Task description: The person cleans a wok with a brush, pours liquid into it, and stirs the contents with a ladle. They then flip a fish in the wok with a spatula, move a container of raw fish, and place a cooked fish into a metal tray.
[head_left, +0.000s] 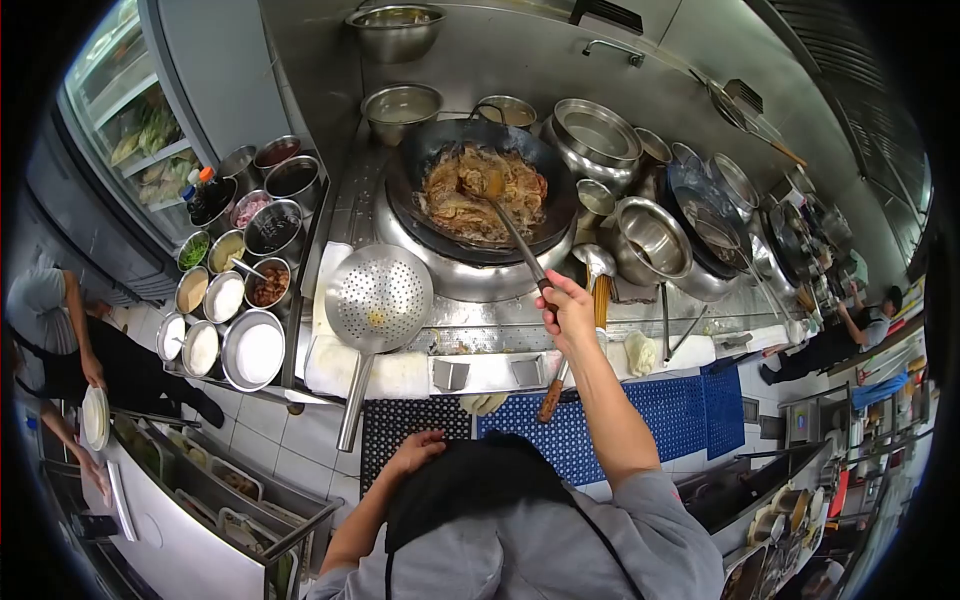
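Wok (480, 190) of noodles (478, 190) sits ahead of the right grip (566, 308), which is closed round a long ladle (510, 228) so the hand stays off the heat, while the left hand (415, 452) rests curled at the waist, its grip unclear.

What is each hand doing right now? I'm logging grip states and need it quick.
Left hand: down near the person's waist, holding nothing visible; open or closed cannot be told.
Right hand: closed on the ladle handle, its bowl in the wok.
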Action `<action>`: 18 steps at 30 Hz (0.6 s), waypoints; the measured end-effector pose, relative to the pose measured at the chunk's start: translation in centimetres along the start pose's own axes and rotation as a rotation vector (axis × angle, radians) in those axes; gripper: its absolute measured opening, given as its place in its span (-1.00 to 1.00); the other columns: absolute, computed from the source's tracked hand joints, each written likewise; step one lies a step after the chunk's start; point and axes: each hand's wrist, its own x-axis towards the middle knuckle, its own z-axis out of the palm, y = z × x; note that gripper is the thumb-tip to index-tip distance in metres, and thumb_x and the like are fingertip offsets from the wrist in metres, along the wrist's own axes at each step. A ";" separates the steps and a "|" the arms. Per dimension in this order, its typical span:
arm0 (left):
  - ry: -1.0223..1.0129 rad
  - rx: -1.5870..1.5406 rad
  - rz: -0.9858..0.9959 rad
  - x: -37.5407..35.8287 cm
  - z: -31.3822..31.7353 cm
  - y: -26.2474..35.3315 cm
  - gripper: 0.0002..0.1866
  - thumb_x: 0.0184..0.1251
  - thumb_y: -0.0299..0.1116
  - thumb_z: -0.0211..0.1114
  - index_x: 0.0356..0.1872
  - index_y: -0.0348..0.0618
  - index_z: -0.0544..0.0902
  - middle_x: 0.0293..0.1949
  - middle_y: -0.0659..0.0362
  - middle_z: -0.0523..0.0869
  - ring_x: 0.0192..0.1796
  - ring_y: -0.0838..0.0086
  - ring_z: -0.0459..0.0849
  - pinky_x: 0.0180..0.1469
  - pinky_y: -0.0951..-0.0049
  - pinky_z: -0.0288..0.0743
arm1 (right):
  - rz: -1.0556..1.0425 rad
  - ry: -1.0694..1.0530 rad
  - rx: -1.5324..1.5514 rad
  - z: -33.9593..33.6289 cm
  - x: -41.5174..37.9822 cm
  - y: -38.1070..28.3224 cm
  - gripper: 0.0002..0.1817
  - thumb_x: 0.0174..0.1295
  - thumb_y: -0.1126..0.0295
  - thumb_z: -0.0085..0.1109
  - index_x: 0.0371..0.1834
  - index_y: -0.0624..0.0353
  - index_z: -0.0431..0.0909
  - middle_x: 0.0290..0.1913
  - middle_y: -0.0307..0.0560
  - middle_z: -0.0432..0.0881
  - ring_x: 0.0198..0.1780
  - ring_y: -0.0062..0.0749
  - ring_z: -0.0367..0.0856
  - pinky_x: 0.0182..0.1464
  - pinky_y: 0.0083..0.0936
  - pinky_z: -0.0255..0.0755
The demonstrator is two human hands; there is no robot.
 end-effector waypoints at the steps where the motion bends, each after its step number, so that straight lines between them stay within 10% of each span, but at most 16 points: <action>1: -0.010 0.004 -0.012 -0.2 0.1 -0.3 -0.43 0.32 -0.30 0.32 0.29 -0.38 0.46 -0.07 0.08 0.71 -0.06 0.51 0.63 0.06 0.52 0.49 | 0.008 -0.002 0.028 -0.1 -0.4 -0.1 -0.50 0.27 0.55 0.11 0.32 0.22 0.40 -0.46 -0.10 0.59 -0.69 -0.63 0.35 -0.74 -0.70 0.07; 18: -0.037 -0.102 -0.100 1.0 -0.4 1.6 -0.47 0.35 -0.32 0.30 0.32 -0.21 0.45 -0.02 0.16 0.72 0.00 0.50 0.65 0.05 0.51 0.51 | 0.132 -0.089 0.199 1.7 1.5 -2.7 -0.51 0.28 0.55 0.07 0.30 0.19 0.31 -0.44 -0.08 0.54 -0.66 -0.59 0.34 -0.72 -0.70 0.07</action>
